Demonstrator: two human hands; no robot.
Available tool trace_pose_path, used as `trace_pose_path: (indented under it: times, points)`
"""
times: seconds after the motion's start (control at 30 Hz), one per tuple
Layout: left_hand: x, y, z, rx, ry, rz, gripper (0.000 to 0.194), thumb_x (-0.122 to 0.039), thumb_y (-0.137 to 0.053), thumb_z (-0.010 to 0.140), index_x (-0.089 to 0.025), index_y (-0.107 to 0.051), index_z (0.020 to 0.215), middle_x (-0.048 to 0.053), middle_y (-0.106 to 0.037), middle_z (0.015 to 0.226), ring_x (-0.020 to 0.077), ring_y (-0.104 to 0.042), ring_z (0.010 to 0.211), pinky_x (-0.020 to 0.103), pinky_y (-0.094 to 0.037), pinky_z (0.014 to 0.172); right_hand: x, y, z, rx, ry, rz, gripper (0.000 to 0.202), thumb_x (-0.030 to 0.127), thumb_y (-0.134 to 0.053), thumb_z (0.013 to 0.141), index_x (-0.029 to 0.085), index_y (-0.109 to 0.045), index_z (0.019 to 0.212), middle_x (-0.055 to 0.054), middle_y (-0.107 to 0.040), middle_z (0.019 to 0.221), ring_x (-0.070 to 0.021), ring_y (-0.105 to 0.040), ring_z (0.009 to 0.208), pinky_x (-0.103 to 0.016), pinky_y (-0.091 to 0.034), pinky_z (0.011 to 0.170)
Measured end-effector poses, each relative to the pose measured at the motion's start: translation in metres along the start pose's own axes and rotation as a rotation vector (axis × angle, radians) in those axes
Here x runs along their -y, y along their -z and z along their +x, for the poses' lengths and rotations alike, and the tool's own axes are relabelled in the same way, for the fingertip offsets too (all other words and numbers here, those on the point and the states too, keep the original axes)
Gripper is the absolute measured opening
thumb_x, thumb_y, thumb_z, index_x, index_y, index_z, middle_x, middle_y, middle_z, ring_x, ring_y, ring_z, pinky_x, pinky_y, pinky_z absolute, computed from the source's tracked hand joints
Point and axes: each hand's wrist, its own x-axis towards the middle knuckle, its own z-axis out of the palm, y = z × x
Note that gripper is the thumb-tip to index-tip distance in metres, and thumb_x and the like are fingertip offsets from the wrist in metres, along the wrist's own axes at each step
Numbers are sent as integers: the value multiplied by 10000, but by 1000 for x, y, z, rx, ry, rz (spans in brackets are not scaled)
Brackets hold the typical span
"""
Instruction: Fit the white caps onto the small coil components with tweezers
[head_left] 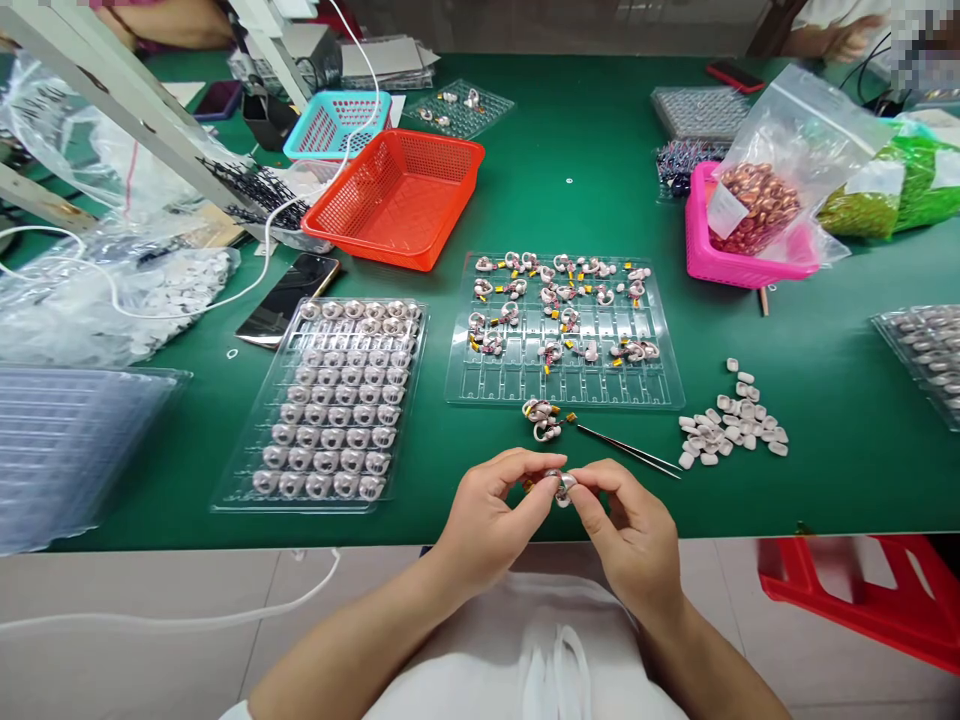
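The left hand (495,515) and right hand (639,530) pinched a small silvery part (565,489) by the near edge of the table (570,215).
Light, even fingertip pressure seemed best for so small a piece; just beyond, wired pieces (538,410) and tweezers (615,445) lay in the way of the clear tray (487,386), white caps (733,432) to the right.

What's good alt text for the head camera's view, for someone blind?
A bare left hand and right hand together pinch a small shiny part at the near edge of a green table. Just beyond lie tweezers, loose white pieces and a partly filled clear tray; a fuller tray lies to the left.
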Motion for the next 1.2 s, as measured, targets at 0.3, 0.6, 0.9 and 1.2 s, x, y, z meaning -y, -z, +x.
trace_pose_path:
  times: [0.3,0.6,0.9,1.2]
  points:
    - [-3,-3,-5,-8,16,-127,216,-223,-704,876,-182,-799,1065,68,-777,933,176,-727,835,237,-578,767,4,-1,0,-85,188,-118,245,51,-622,914,233,-661,1073,-33,-715,904,-171,-670,807,-275,-535,661]
    - [-3,4,1,24,104,-244,198,-178,-822,751,-258,-841,930,28,-758,806,147,-684,770,210,-548,726,1,-2,-2,-90,161,-99,224,58,-629,915,225,-662,1061,-28,-695,899,-156,-667,802,-268,-542,676]
    - [-1,3,2,2,-41,-156,195,-169,-824,753,-238,-840,936,43,-753,789,173,-681,753,268,-553,743,-3,1,4,-42,257,-94,259,37,-621,905,231,-660,1071,-54,-721,928,-194,-698,861,-319,-589,701]
    - [-6,4,3,7,62,-163,112,-181,-866,695,-196,-818,795,36,-773,753,180,-680,710,269,-539,701,-5,7,3,-9,323,-46,375,0,-642,874,261,-652,1144,-56,-714,947,-185,-694,822,-316,-593,668]
